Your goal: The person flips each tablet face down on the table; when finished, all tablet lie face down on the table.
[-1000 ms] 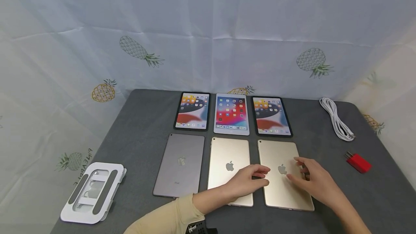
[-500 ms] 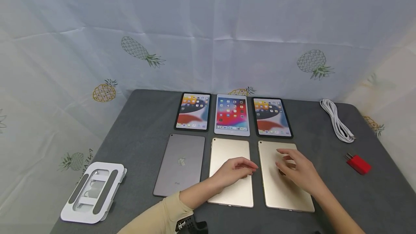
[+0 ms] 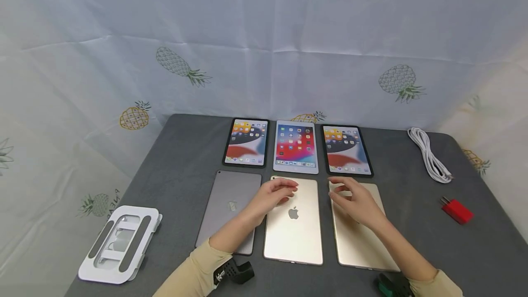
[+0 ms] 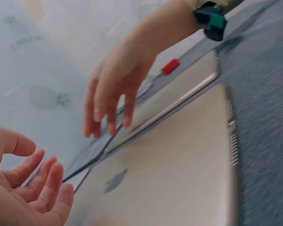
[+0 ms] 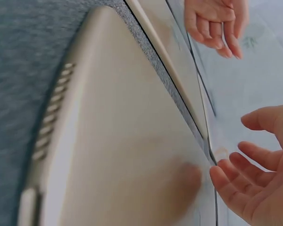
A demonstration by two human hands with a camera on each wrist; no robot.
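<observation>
Over the upper left corner of the middle gold tablet (image 3: 294, 237) hovers my left hand (image 3: 270, 198), fingers loosely bent and holding nothing. My right hand (image 3: 354, 200) is above the top part of the right gold tablet (image 3: 363, 246), its thumb and fingers apart with nothing between them. In the right wrist view the fingers of that hand (image 5: 259, 174) reflect in the tablet's back. A grey tablet (image 3: 231, 196), also back up, lies under my left forearm. Behind this row, a black-framed tablet (image 3: 246, 143), a white-framed tablet (image 3: 295, 146) and another black-framed tablet (image 3: 347, 150) show lit home screens.
A folded white stand (image 3: 119, 244) lies at the table's left. On the right are a coiled white cable (image 3: 431, 157) and a red charger plug (image 3: 457, 211). A pineapple-print cloth (image 3: 264, 72) hangs along the back edge of the grey table (image 3: 181, 150).
Both hands have moved left and toward the back, away from the table's front edge. The Apple logo on the middle gold tablet is uncovered. The tablets stay where they were.
</observation>
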